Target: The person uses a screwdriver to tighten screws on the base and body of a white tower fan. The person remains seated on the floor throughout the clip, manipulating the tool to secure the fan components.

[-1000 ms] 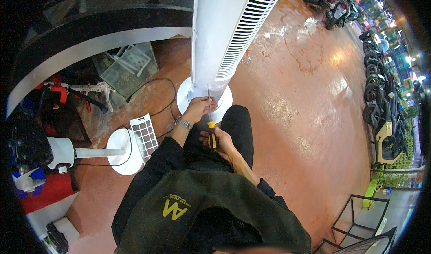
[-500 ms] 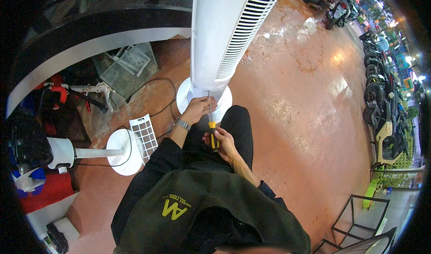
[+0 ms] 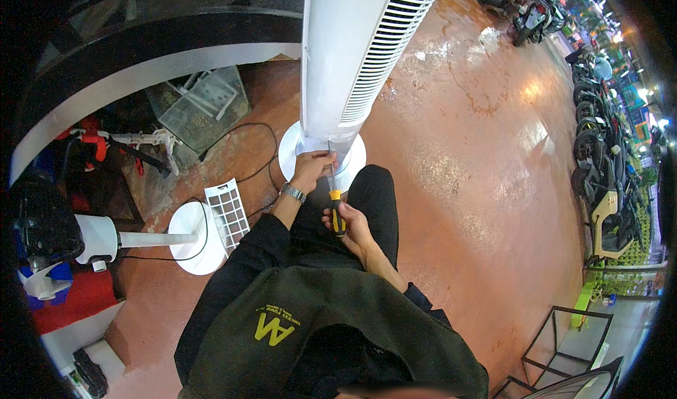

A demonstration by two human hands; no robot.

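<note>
A tall white tower fan [image 3: 338, 53] with a slatted side grille stands in front of me on its round white base [image 3: 288, 152]. My right hand [image 3: 358, 231] is wrapped round the yellow and black handle of a screwdriver [image 3: 336, 205]. The long metal shaft points away from me, its tip at the low front of the fan's body. With a metal watch at its wrist, my left hand [image 3: 309, 170] has its fingers closed about the shaft near that tip. Whatever the tip meets is too small to make out.
To the left, a white pedestal fan [image 3: 159, 240] has a round base, with a white grid panel [image 3: 227, 216] beside it. A dark cable [image 3: 271, 149] curves over the reddish floor. A clear glass box [image 3: 204, 106] lies farther off. Motorcycles [image 3: 596, 145] line the right; a black metal frame [image 3: 564, 339] stands nearer.
The screwdriver's handle looks slightly turned in my right hand. Both hands stay in nearly the same place, and the tower fan has not moved.
</note>
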